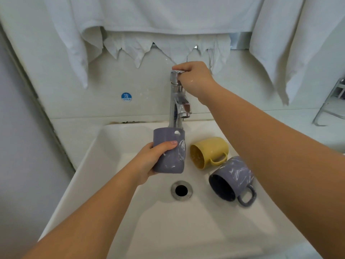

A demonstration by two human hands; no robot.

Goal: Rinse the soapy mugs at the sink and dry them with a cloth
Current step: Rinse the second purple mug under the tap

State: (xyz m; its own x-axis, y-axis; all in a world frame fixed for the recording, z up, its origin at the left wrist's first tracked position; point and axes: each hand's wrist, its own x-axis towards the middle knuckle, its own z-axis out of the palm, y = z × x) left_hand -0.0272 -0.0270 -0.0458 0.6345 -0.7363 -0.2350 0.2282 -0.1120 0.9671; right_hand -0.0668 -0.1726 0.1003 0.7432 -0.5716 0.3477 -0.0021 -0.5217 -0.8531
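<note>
Mug in hand: purple mug [169,151], soap streaks and a foam blob near the rim, held upright right under the tap spout, above the basin at 12 o'clock from the drain
Left hand: left hand [151,159] wrapped round the purple mug body, thumb across the front, fingers hidden behind it
Right hand: right hand [194,76] on top of the tap, fingers curled over the tap handle [177,71], thumb underneath, gripping it
Tap: chrome tap [178,101] stands at the back edge of the sink, spout facing the viewer; can't tell if water is running
Yellow mug: yellow mug [209,152] lying on its side in the basin, mouth toward 9 o'clock, handle toward 5 o'clock, at 1 o'clock from the drain
Second purple mug: second purple mug [232,179] on its side, mouth toward 8 o'clock, handle at 5 o'clock, white soap streaks on the wall, at 3 o'clock from the drain, just beside the yellow mug
Sink: white sink [115,146], drain [181,190] open in the middle
Cloths: white towels [149,14] hang across the wall above the tap
Wall: blue COLD sticker [126,96] at 9 o'clock from the tap
Far right: metal rack [330,103] at the frame edge
</note>
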